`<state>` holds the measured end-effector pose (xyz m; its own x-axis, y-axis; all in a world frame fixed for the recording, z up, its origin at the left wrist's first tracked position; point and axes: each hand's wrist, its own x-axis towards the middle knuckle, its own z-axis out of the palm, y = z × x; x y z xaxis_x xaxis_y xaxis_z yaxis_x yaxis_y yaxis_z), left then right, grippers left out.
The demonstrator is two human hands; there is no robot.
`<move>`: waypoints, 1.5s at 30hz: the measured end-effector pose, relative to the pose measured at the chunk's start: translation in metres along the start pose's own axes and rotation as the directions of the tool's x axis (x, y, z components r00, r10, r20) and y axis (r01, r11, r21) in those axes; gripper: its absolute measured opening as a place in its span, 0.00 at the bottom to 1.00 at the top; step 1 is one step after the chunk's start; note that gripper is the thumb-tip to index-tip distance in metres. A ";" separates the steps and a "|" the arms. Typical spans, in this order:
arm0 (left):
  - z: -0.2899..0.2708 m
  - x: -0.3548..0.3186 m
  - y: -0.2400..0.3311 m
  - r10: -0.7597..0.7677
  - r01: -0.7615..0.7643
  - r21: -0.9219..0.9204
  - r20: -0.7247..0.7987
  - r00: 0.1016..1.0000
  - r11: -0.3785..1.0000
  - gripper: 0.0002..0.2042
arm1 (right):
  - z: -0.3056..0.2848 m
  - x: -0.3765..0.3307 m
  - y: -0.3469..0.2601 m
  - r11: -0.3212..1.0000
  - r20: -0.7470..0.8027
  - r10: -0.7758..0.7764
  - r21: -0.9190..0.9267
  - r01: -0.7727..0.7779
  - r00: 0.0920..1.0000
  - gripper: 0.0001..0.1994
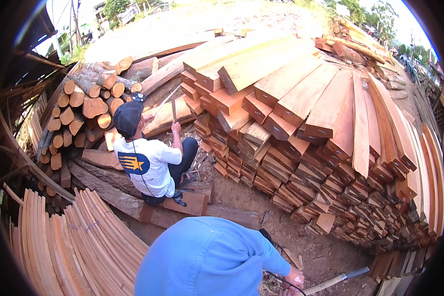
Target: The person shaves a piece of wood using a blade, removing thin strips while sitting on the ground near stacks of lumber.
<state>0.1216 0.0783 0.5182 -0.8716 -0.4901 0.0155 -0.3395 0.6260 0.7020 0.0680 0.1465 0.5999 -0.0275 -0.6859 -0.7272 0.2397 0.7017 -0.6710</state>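
Note:
A blue sleeve, largest at the lower edge, leads right to my left hand [295, 278], bent low over the ground. Its fingers are closed on a long, narrow tool [333, 282] with a pale shaft and a flat grey end pointing right. The lower part of the grip is cut off by the edge of the view. A thin black cord [276, 276] hangs beside this hand. I cannot see my right hand. A dark object [266, 236] shows partly from behind the blue sleeve; its kind is unclear.
A co-worker [148, 160] in white shirt and dark cap sits on timber, holding a long blade-like piece [174, 109]. Sawn beams [301, 108] form a high stack across the centre and right. Round logs [93, 106] are piled left, with thin planks [79, 237] nearer me.

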 end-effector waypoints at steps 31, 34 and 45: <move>0.025 0.014 0.036 0.034 -0.002 -0.124 0.254 0.967 0.992 0.17 | -0.093 -0.039 0.064 0.880 -0.211 -0.124 0.428 0.206 0.970 0.20; 0.049 0.024 0.018 0.100 -0.075 -0.143 0.176 0.979 0.987 0.18 | -0.095 -0.059 0.052 0.774 -0.271 -0.133 0.572 0.271 0.953 0.21; 0.127 0.071 -0.022 0.086 -0.005 -0.221 0.358 0.930 0.975 0.24 | -0.122 -0.062 0.166 0.615 -0.475 -0.051 0.679 0.402 0.879 0.13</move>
<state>0.0224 0.1072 0.4133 -0.9662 -0.1845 -0.1799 -0.2482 0.4788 0.8421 -0.0091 0.3290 0.5155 -0.4969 -0.5470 -0.6737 0.7948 0.0248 -0.6064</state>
